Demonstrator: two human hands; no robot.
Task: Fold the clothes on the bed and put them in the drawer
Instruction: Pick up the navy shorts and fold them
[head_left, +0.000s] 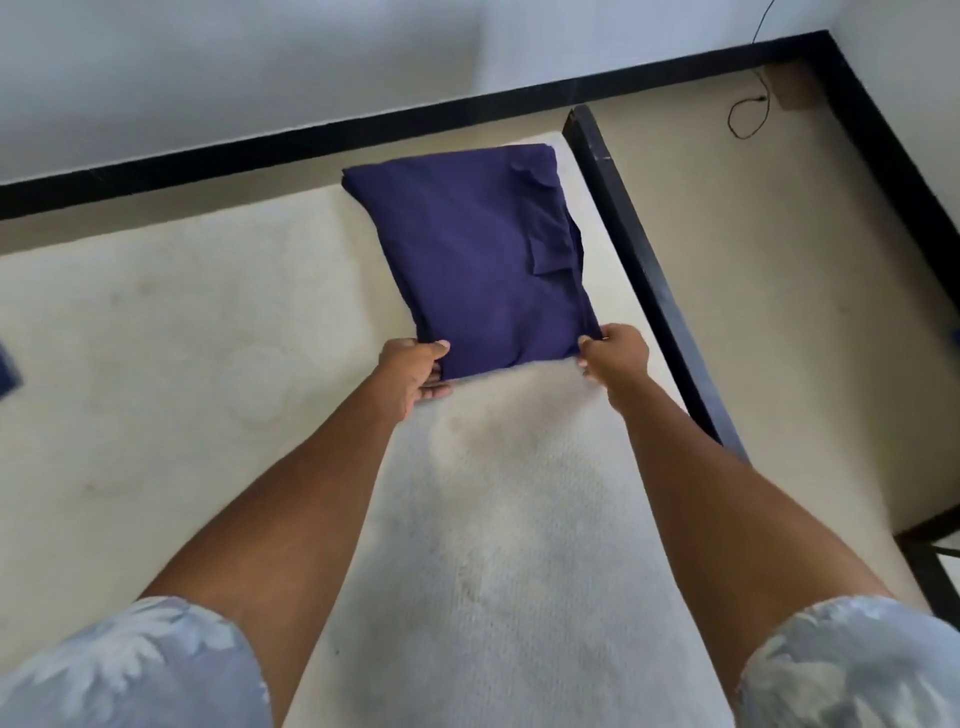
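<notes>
Garment (467, 260) lengthwise away, leaning left

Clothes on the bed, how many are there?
1 for sure: a folded navy garment on the bed near its far right corner, pinched by the left hand and right hand. A blue scrap at the left edge may be another.

Head view, as you recorded it: bright, even, diffuse light; only faint soft shadows lay on the mattress (156, 364) between your forearms (322, 493); detail was soft and slightly smeared throughout; the black skirting (260, 150) bowed with wide-angle distortion.
</notes>
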